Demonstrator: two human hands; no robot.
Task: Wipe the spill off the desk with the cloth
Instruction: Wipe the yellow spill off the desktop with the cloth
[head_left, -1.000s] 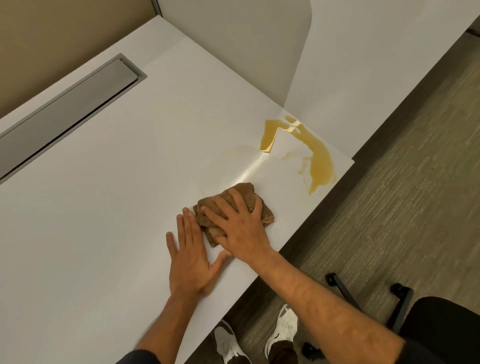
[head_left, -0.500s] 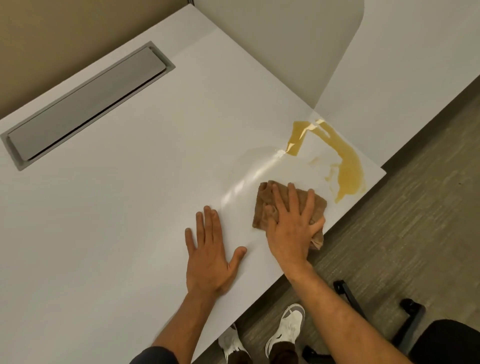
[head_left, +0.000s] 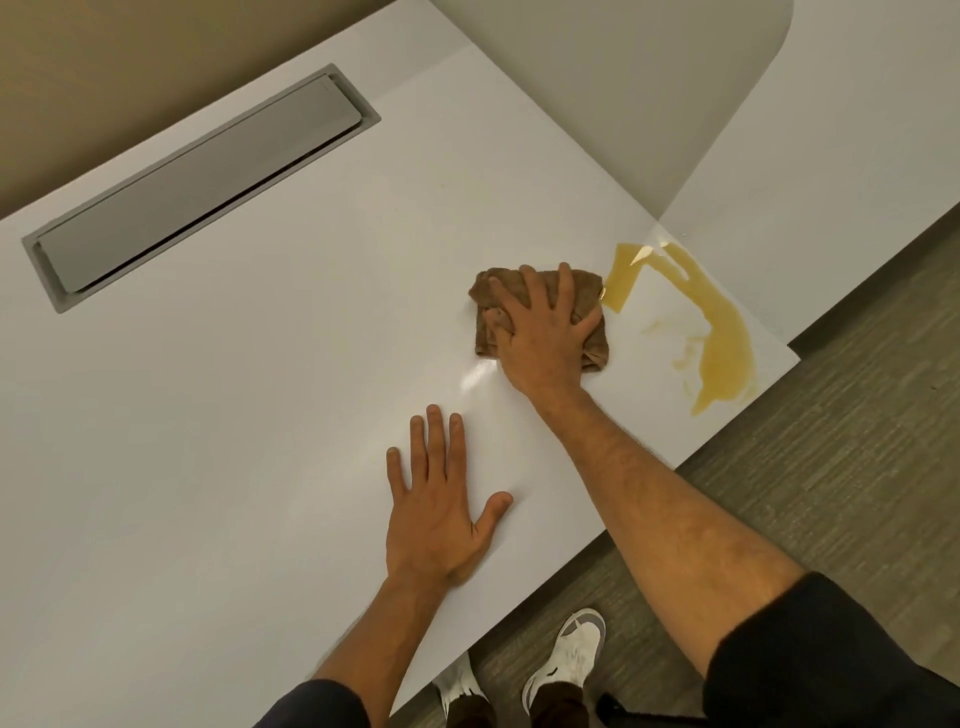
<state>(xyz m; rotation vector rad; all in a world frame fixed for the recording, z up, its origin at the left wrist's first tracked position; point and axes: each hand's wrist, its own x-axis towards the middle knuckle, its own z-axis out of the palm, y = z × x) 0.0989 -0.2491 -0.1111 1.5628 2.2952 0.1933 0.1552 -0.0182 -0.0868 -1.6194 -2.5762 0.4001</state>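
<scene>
Single head-worn wide-angle view, steeply downward and forward over the desk, close above.

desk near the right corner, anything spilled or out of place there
Yes. An amber spill lies on the desk at its right corner, running from the divider panel to the front edge. The brown cloth, pressed flat under the right hand, just meets its near end.

Brown cloth crumpled flat on white desk, right edge touching yellow spill near desk corner.
</scene>
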